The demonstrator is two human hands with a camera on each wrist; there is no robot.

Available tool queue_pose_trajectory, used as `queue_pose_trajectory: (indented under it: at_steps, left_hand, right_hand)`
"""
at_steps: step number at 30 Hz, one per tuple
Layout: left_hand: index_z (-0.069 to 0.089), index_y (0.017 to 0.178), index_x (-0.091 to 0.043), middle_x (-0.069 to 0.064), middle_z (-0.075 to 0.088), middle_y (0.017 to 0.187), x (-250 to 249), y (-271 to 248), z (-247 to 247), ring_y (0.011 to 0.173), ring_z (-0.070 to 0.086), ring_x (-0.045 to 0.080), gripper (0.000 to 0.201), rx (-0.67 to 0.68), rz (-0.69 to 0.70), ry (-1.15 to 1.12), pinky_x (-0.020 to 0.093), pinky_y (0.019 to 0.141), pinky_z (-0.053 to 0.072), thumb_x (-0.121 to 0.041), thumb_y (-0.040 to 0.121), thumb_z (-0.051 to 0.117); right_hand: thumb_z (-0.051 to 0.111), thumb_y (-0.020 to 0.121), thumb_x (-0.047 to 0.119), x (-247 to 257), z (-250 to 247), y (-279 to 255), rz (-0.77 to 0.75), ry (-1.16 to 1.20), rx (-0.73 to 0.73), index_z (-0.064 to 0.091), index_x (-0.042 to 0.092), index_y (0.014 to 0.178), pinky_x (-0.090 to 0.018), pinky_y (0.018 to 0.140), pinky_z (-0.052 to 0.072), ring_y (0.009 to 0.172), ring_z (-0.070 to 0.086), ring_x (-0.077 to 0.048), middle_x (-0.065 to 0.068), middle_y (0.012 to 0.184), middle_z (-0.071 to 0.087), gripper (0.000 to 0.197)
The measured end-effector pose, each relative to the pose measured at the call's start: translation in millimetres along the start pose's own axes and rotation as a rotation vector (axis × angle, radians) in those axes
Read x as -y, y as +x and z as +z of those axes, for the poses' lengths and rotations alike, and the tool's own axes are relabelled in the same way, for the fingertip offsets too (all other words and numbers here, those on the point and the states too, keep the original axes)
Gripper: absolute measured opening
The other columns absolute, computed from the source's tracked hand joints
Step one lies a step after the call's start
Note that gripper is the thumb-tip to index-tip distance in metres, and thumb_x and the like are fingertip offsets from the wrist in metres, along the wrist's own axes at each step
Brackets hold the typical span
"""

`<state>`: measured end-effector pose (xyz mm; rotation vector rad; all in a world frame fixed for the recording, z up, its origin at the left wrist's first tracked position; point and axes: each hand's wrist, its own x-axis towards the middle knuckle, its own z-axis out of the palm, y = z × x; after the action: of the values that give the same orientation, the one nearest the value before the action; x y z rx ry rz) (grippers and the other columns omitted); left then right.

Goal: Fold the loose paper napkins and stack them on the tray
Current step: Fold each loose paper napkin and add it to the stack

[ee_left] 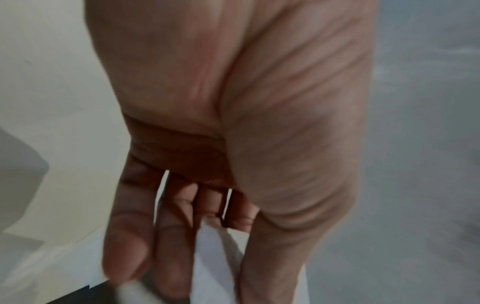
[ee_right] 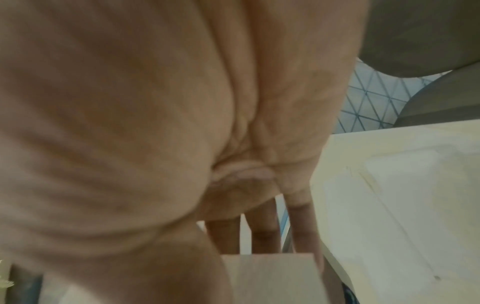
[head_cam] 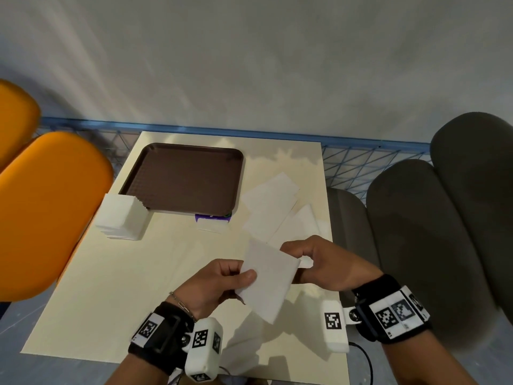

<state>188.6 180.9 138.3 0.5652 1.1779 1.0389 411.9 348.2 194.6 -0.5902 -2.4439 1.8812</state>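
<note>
Head view: one white napkin point(head_cam: 268, 282) is held in the air above the near half of the cream table point(head_cam: 111, 287), between both hands. Left hand point(head_cam: 219, 284) pinches its left edge, thumb on top, fingers curled under. Right hand point(head_cam: 324, 263) pinches the right edge near the upper corner, fingers bent. Left wrist view confirms paper between thumb and fingers point(ee_left: 171, 246); right wrist view shows the fingers point(ee_right: 265, 232) reaching down to a sheet edge, contact partly hidden by the palm.

More loose napkins point(head_cam: 273, 207) lie overlapped on the table to the right of the brown tray point(head_cam: 183, 179). The tray holds no folded napkins yet. A thick white stack point(head_cam: 122, 218) sits at the tray's near-left corner.

Handling, judged: very light, thin, limp; droops without two supports, tears or creases under hard pinching. Best gripped at opposite edges or corners with light fingertip pressure, then laid flat to press the fold. Drafts or quick motion could flip it.
</note>
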Motion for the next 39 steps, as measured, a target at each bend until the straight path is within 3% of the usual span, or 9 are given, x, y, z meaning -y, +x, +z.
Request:
queue_pose_trajectory:
  at_steps: [4, 7, 11, 17, 20, 22, 27, 33, 39]
  left_hand:
    - [0.080, 0.111, -0.004, 0.016, 0.076, 0.117, 0, 2, 12, 0.104, 0.070, 0.024, 0.048, 0.024, -0.039, -0.017, 0.033, 0.092, 0.056, -0.036, 0.075, 0.084]
    - [0.083, 0.098, -0.007, 0.012, 0.078, 0.101, 0, 3, 16, 0.090, 0.073, 0.020, 0.033, 0.037, -0.057, -0.067, 0.030, 0.081, 0.058, -0.028, 0.073, 0.085]
    - [0.080, 0.093, 0.005, 0.020, 0.076, 0.091, -6, 0, 19, 0.073, 0.072, 0.024, 0.027, -0.067, -0.012, -0.043, 0.030, 0.062, 0.058, -0.015, 0.078, 0.091]
    - [0.080, 0.078, 0.000, 0.022, 0.078, 0.087, -29, -4, 8, 0.075, 0.072, 0.035, 0.021, -0.284, 0.181, 0.252, 0.036, 0.064, 0.060, -0.015, 0.072, 0.093]
    - [0.080, 0.074, -0.006, 0.013, 0.078, 0.080, -41, -6, 13, 0.070, 0.075, 0.033, 0.022, -0.323, 0.271, 0.381, 0.038, 0.065, 0.061, -0.020, 0.070, 0.096]
    - [0.080, 0.075, -0.005, 0.011, 0.077, 0.078, -47, -5, 17, 0.064, 0.074, 0.031, 0.024, -0.346, 0.327, 0.411, 0.037, 0.061, 0.061, -0.023, 0.070, 0.095]
    - [0.080, 0.077, -0.011, 0.003, 0.076, 0.072, -57, -7, 17, 0.059, 0.074, 0.022, 0.023, -0.409, 0.386, 0.508, 0.037, 0.063, 0.061, -0.031, 0.077, 0.091]
    - [0.082, 0.085, -0.016, -0.002, 0.080, 0.078, -64, -15, 1, 0.064, 0.077, 0.021, 0.011, -0.422, 0.367, 0.466, 0.039, 0.069, 0.062, -0.027, 0.084, 0.086]
    - [0.081, 0.092, -0.013, 0.007, 0.079, 0.084, -79, -20, -24, 0.066, 0.075, 0.031, 0.009, -0.513, 0.387, 0.263, 0.046, 0.064, 0.064, -0.021, 0.088, 0.082]
  right_hand:
    - [0.083, 0.090, 0.006, -1, 10, 14, -0.103, -0.073, -0.023, 0.081, 0.027, 0.106, -0.031, 0.107, 0.049, 0.122, 0.064, -0.015, 0.013, 0.127, 0.069, 0.027]
    - [0.082, 0.093, 0.014, 0, 12, 20, -0.185, -0.143, -0.074, 0.081, 0.032, 0.106, -0.034, 0.115, 0.044, 0.139, 0.053, -0.012, 0.023, 0.143, 0.062, 0.022]
    - [0.084, 0.090, 0.014, -4, 6, 18, -0.148, -0.201, -0.155, 0.083, 0.018, 0.102, -0.040, 0.121, 0.040, 0.146, 0.044, -0.004, 0.028, 0.152, 0.054, 0.013]
    - [0.096, 0.075, 0.038, 6, -19, -7, 0.119, -0.077, 0.018, 0.070, 0.037, 0.131, -0.039, 0.113, 0.050, 0.126, 0.064, -0.011, 0.017, 0.137, 0.067, 0.062]
    - [0.091, 0.077, 0.046, 3, -6, 6, 0.124, 0.050, -0.243, 0.080, 0.032, 0.109, -0.054, 0.098, 0.058, 0.100, 0.073, -0.030, 0.003, 0.109, 0.079, 0.036]
    - [0.088, 0.082, 0.044, -1, 5, 17, 0.084, 0.052, -0.469, 0.082, 0.030, 0.093, -0.055, 0.087, 0.060, 0.086, 0.074, -0.030, 0.003, 0.093, 0.080, 0.019]
    - [0.086, 0.080, 0.046, 6, 17, 32, 0.030, 0.175, -0.677, 0.084, 0.030, 0.088, -0.056, 0.080, 0.058, 0.089, 0.070, -0.042, 0.001, 0.089, 0.080, 0.018]
    - [0.088, 0.074, 0.042, 27, 28, 50, 0.045, 0.258, -0.787, 0.084, 0.023, 0.087, -0.040, 0.076, 0.056, 0.074, 0.068, -0.019, 0.000, 0.087, 0.081, 0.023]
    - [0.091, 0.078, 0.030, 52, 40, 70, 0.066, 0.285, -0.813, 0.085, 0.021, 0.088, -0.037, 0.073, 0.056, 0.068, 0.065, -0.013, 0.001, 0.080, 0.080, 0.015]
